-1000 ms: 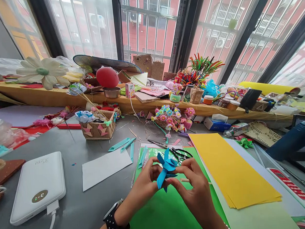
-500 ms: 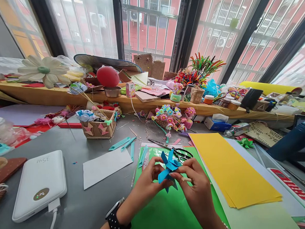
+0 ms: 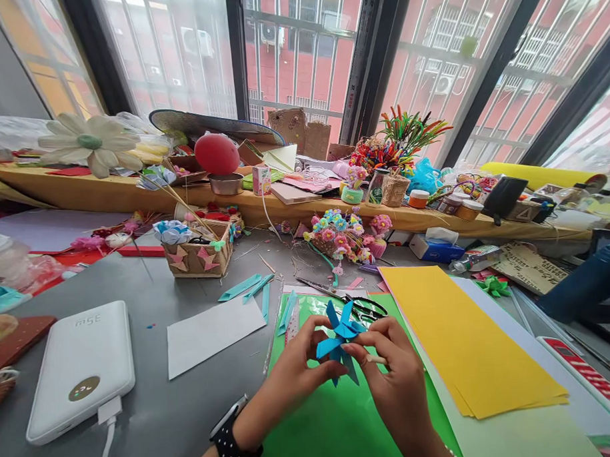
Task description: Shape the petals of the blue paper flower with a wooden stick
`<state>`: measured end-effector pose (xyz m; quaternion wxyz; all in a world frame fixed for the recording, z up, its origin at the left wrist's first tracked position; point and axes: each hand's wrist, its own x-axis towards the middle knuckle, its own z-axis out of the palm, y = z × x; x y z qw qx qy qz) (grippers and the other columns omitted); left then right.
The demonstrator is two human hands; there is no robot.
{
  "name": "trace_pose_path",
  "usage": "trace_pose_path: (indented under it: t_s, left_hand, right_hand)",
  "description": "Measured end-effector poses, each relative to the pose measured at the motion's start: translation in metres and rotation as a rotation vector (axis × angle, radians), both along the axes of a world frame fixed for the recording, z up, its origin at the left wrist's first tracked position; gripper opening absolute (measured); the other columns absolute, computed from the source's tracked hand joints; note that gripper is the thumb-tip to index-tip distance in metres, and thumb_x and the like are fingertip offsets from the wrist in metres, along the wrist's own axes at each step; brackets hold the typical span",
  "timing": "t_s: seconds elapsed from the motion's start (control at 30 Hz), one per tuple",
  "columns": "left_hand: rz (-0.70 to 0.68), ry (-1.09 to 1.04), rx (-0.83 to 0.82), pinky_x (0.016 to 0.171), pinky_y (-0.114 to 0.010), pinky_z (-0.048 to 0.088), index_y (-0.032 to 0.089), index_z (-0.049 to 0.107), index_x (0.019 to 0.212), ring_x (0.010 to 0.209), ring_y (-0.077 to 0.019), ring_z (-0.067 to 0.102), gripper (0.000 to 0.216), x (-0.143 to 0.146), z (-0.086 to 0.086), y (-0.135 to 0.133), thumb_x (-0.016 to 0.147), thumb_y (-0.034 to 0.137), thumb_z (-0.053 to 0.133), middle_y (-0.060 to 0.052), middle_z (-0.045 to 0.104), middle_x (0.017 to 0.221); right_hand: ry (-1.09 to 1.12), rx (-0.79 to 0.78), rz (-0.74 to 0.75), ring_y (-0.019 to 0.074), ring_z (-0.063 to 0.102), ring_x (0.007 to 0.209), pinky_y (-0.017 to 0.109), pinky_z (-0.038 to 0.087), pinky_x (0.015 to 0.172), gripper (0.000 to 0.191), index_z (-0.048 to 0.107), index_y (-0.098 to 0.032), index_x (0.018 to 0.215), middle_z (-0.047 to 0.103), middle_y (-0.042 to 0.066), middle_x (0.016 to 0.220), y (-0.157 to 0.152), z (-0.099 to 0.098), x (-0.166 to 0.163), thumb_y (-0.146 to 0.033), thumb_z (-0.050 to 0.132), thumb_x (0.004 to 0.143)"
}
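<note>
A blue folded-paper flower with several pointed petals is held up between my two hands. My left hand pinches its left side, thumb below and fingers behind. On the right, my right hand grips the other edge between thumb and forefinger. A short pale stick is also tucked in the fingers of my right hand. Beneath lies a green sheet in a clear sleeve. Scissors with black handles rest just behind the flower. Folded light-blue paper strips lie to the left.
A white power bank with a cable and a white paper rectangle lie left. Yellow paper sheets lie right. Behind stand a cardboard basket and small crafted flowers. A crowded shelf runs below the windows.
Both hands keep their hold on the blue paper flower, which has turned very slightly. The whole view has shifted a little; nothing was let go.
</note>
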<state>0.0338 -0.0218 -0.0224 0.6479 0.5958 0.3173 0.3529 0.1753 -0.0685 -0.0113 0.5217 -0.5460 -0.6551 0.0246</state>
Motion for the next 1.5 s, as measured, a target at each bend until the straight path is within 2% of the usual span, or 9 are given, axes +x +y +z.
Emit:
trace_pose_path:
  t_s: [0.2,0.33,0.43,0.63,0.77,0.97,1.17,1.3,1.5]
  left_hand:
    - [-0.039,-0.172,-0.135,0.057,-0.025,0.043,0.02,0.041,0.098,0.063,-0.0132,0.054,0.054,0.002,-0.001,0.004,0.06,0.037,0.075,0.002,0.055,0.071]
    - [-0.035,-0.208,-0.143,0.057,-0.024,0.042,0.018,0.044,0.096,0.063,-0.0121,0.053,0.049,0.001,0.007,0.0,0.062,0.036,0.074,0.001,0.057,0.073]
    - [-0.054,-0.207,-0.149,0.057,-0.024,0.042,0.02,0.044,0.106,0.064,-0.012,0.053,0.055,0.0,0.012,-0.004,0.062,0.035,0.074,0.001,0.058,0.075]
    - [-0.153,-0.143,-0.12,0.064,-0.028,0.045,0.027,0.032,0.126,0.077,-0.0169,0.056,0.072,-0.006,0.008,-0.001,0.066,0.033,0.071,-0.001,0.057,0.087]
    - [-0.186,-0.11,-0.099,0.065,-0.028,0.046,0.028,0.027,0.129,0.078,-0.0157,0.055,0.073,-0.008,0.006,0.001,0.069,0.029,0.068,-0.002,0.057,0.093]
    - [-0.184,-0.067,-0.081,0.063,-0.025,0.046,0.03,0.029,0.129,0.073,-0.0131,0.054,0.071,-0.008,0.011,-0.002,0.07,0.026,0.068,-0.001,0.057,0.092]
    - [-0.155,-0.2,-0.074,0.059,-0.026,0.047,0.03,0.028,0.13,0.068,-0.014,0.056,0.075,-0.005,0.008,-0.001,0.069,0.031,0.069,0.0,0.056,0.081]
    - [-0.097,-0.235,-0.086,0.056,-0.026,0.047,0.033,0.029,0.13,0.06,-0.0117,0.055,0.075,-0.007,0.012,-0.004,0.068,0.03,0.07,0.003,0.053,0.075]
    - [-0.132,-0.198,-0.124,0.054,-0.024,0.047,0.033,0.033,0.13,0.058,-0.0101,0.053,0.072,-0.013,0.018,-0.007,0.068,0.035,0.069,0.002,0.052,0.077]
  right_hand:
    - [0.035,0.006,0.064,0.0136,0.053,0.062,0.021,0.048,0.048,0.01,0.062,-0.019,0.072,0.045,0.001,0.071,0.001,-0.004,0.003,-0.028,0.06,0.077]
    - [0.055,-0.023,0.101,0.0137,0.053,0.064,0.02,0.048,0.045,0.007,0.063,-0.02,0.077,0.046,0.002,0.074,0.001,-0.006,0.006,-0.026,0.06,0.077]
    - [0.087,-0.015,0.112,0.013,0.052,0.063,0.019,0.046,0.042,0.006,0.062,-0.02,0.073,0.046,0.001,0.074,0.0,-0.004,0.005,-0.022,0.059,0.077]
    - [0.085,-0.007,0.109,0.0135,0.05,0.063,0.019,0.044,0.043,0.007,0.059,-0.02,0.072,0.045,0.001,0.074,-0.003,0.0,0.003,-0.018,0.056,0.078]
    - [0.042,0.013,0.099,0.0135,0.051,0.063,0.022,0.046,0.051,0.008,0.059,-0.02,0.071,0.046,0.001,0.073,-0.001,0.001,0.005,-0.017,0.056,0.077]
    - [-0.031,0.028,0.098,0.0129,0.053,0.062,0.021,0.047,0.05,0.007,0.06,-0.019,0.071,0.047,0.001,0.072,-0.001,0.004,0.007,-0.017,0.056,0.077]
    - [-0.013,0.033,0.072,0.0124,0.051,0.057,0.019,0.042,0.038,0.005,0.062,-0.022,0.075,0.05,0.001,0.072,-0.005,0.009,0.008,-0.027,0.062,0.075]
    - [0.023,0.032,0.001,0.0116,0.047,0.053,0.02,0.042,0.038,0.024,0.06,-0.024,0.091,0.051,0.002,0.078,-0.004,0.011,0.016,-0.039,0.064,0.073]
    - [0.01,-0.006,0.16,0.0102,0.044,0.048,0.019,0.037,0.036,0.017,0.061,-0.026,0.092,0.055,-0.001,0.075,0.0,0.011,0.017,-0.036,0.06,0.078]
